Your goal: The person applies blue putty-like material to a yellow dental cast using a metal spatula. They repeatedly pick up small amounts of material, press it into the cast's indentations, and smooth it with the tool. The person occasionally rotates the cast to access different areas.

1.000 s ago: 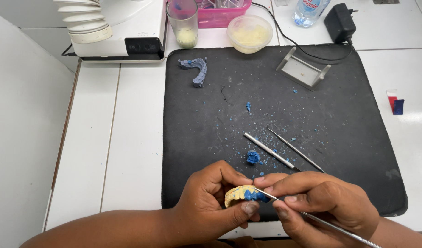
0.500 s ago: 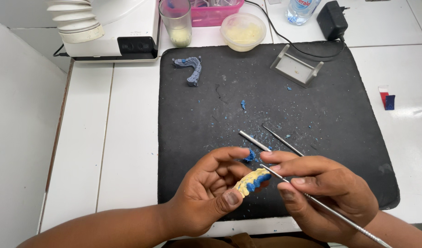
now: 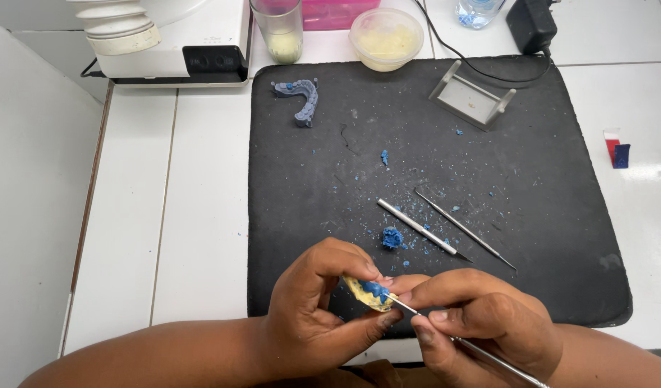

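The left hand (image 3: 312, 316) pinches a small yellow dental cast (image 3: 365, 293) bearing blue wax (image 3: 377, 290) over the black mat's (image 3: 488, 187) near edge. The right hand (image 3: 481, 323) is closed pen-style round a thin metal carving tool (image 3: 460, 343), tip at the wax. The cast looks light, stiff and brittle, the wax soft, so it is best gripped by its hard sides.

White tiled worktop (image 3: 129, 215), dark grout lines, black mat (image 3: 488, 144) on top. Plain white wall (image 3: 28, 215) along left edge. Even, bright light.

Your one camera sits on your head. It looks steeply down, close over the black mat (image 3: 488, 179) and white bench (image 3: 165, 215).
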